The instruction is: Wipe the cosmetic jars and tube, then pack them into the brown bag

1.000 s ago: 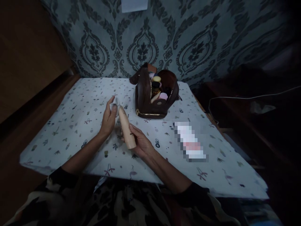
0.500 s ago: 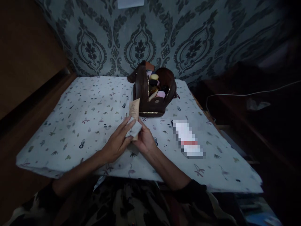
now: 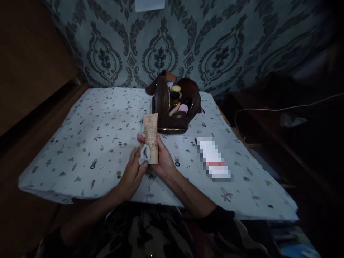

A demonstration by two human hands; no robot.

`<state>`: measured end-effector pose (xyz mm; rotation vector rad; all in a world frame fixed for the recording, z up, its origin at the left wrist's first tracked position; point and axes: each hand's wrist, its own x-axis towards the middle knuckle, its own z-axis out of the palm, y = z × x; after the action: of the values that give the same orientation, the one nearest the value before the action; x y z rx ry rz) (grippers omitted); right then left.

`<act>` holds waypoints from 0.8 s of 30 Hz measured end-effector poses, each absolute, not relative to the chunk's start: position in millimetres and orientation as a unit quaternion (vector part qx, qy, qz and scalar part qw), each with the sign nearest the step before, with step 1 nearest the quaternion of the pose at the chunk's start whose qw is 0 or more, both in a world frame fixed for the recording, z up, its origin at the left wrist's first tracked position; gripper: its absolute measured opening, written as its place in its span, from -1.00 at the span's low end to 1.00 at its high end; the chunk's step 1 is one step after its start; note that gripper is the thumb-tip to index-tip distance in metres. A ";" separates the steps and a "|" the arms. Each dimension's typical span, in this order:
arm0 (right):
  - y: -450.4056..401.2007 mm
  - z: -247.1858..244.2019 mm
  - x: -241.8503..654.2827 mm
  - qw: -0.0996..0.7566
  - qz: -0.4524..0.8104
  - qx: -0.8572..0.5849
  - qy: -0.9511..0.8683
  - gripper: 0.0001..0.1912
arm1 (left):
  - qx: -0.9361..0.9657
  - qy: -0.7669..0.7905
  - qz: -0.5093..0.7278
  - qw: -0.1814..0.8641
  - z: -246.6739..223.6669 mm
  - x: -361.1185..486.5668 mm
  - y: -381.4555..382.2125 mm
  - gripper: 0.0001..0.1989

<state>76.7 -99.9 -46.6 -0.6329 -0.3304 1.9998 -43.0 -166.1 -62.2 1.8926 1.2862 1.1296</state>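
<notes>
My right hand (image 3: pixel 165 157) is wrapped round a beige squeeze tube (image 3: pixel 151 130) with small dark print on its face. The tube stands tilted away from me above the table, its wide flat end up. A bunched pale cloth (image 3: pixel 144 154) is pinched in my left hand (image 3: pixel 133 170), against the tube's lower left side. Just beyond the tube, an open dark brown toiletry bag (image 3: pixel 172 121) with a gold zip stands on the table. Inside it I see a yellow-lidded container (image 3: pixel 176 88), a black-capped bottle (image 3: pixel 175 96) and a pink-topped item (image 3: pixel 184 108).
A white cover (image 3: pixel 72 143) with small plant prints lies over the table. To the right rests a blurred-out phone-shaped object (image 3: pixel 214 159). Patterned wallpaper (image 3: pixel 159 53) rises behind the table. A wooden panel (image 3: pixel 32 64) stands at left, and a thin white cable (image 3: pixel 279 107) runs at right.
My left hand and the cloth have moved left and down, off the tube's front. The tube has turned, so more of its printed face shows. The bag has stayed put.
</notes>
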 end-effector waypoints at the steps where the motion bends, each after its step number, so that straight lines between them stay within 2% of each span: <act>1: -102.0 -48.2 75.2 0.491 0.810 -0.275 -0.168 -0.50 | 0.690 0.487 0.428 0.322 -60.3 -41.2 -166.0 -0.56; 6: -113.6 -55.0 73.5 0.548 0.676 -0.342 -0.355 -0.51 | 0.540 0.492 0.462 0.502 -55.3 -32.2 -163.6 -0.68; 10: -117.5 -51.2 76.4 0.517 0.643 -0.356 -0.438 -0.44 | 0.397 0.489 0.423 0.651 -46.8 -30.9 -159.8 -0.61; 13: -113.7 -46.3 77.3 0.531 0.651 -0.341 -0.422 -0.45 | 0.437 0.509 0.362 0.647 -38.6 -37.4 -158.4 -0.66; 15: -108.2 -43.3 77.6 0.569 0.663 -0.322 -0.365 -0.50 | 0.519 0.513 0.348 0.588 -35.8 -42.5 -158.5 -0.69; 18: -100.4 -38.6 79.1 0.611 0.674 -0.313 -0.274 -0.56 | 0.599 0.549 0.331 0.479 -36.0 -46.1 -159.4 -0.58; 20: -98.2 -34.8 80.4 0.619 0.678 -0.312 -0.243 -0.60 | 0.608 0.567 0.314 0.459 -37.5 -45.6 -159.7 -0.57; 22: -98.8 -30.3 82.0 0.627 0.683 -0.298 -0.227 -0.62 | 0.582 0.554 0.303 0.512 -38.8 -43.9 -159.4 -0.62; 24: -100.5 -25.5 83.9 0.625 0.698 -0.274 -0.216 -0.64 | 0.532 0.507 0.272 0.621 -39.5 -42.0 -159.3 -0.71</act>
<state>83.9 -100.5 -25.5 -0.6287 -0.4959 1.6011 -42.0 -159.3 -39.5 1.2231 1.1665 0.6260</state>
